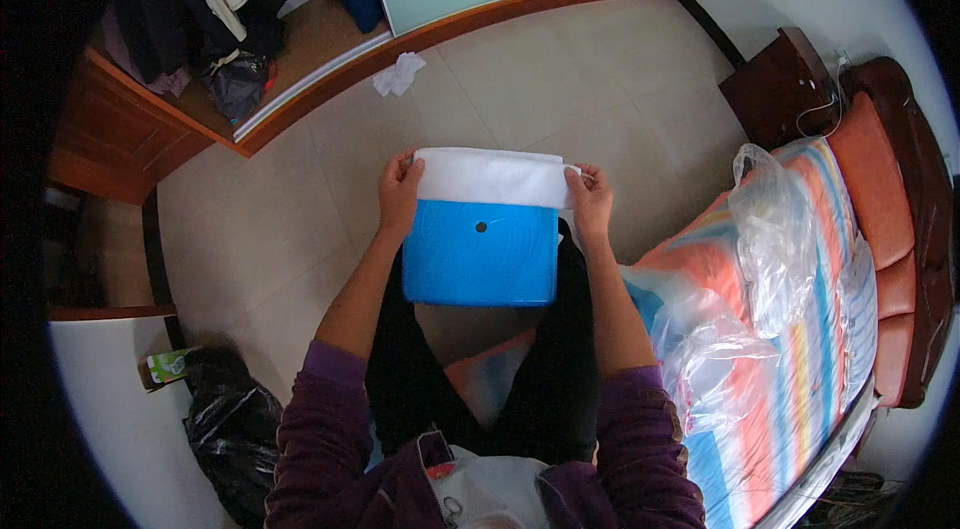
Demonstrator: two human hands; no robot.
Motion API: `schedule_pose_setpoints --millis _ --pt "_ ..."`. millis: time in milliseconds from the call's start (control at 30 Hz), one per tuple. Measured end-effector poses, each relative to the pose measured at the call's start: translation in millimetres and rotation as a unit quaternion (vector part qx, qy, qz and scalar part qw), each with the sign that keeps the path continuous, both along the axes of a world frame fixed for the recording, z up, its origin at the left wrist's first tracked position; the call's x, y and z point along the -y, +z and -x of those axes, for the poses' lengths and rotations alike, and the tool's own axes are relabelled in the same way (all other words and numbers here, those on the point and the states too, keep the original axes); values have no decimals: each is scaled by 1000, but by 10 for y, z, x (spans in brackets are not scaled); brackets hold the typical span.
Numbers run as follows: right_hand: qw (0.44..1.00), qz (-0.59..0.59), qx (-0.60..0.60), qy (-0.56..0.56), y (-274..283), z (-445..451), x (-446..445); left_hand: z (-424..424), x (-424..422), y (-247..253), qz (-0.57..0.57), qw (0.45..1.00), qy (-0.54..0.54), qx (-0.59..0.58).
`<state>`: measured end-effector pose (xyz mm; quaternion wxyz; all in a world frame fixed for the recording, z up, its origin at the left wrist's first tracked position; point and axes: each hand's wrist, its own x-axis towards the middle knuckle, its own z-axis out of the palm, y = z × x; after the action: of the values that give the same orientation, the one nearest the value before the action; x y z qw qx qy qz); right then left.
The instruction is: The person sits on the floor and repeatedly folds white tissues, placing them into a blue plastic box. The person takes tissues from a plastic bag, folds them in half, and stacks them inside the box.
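Observation:
A folded white cloth or sheet (487, 176) is stretched flat between my two hands. Its left end is pinched by my left hand (399, 191), thumb on top. At the other end my right hand (590, 195) grips the corner, where a thin layer edge shows. Beneath the white piece lies a blue plastic board or stool top (480, 262) with a dark round hole near its middle. This blue surface rests across my thighs, in black trousers (405, 379). The white piece covers its far part.
To the right, clear plastic bags (776, 251) lie on a bed with a striped sheet (795, 394). A crumpled white piece (399, 74) is on the tiled floor near an open wardrobe (315, 26) with clothes. A black plastic bag (232, 424) sits at lower left; a brown nightstand (780, 86) stands at far right.

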<state>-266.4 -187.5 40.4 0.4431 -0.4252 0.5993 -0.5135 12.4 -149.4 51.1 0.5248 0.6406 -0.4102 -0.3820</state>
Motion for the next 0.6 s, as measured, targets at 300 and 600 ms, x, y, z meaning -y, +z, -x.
schedule_pose_setpoints --millis 300,600 --pt "967 44 -250 -7 -217 -244 414 -117 393 -395 1 984 43 171" --pt "985 -39 -170 -4 -485 -279 432 -268 365 -680 0 973 15 230"
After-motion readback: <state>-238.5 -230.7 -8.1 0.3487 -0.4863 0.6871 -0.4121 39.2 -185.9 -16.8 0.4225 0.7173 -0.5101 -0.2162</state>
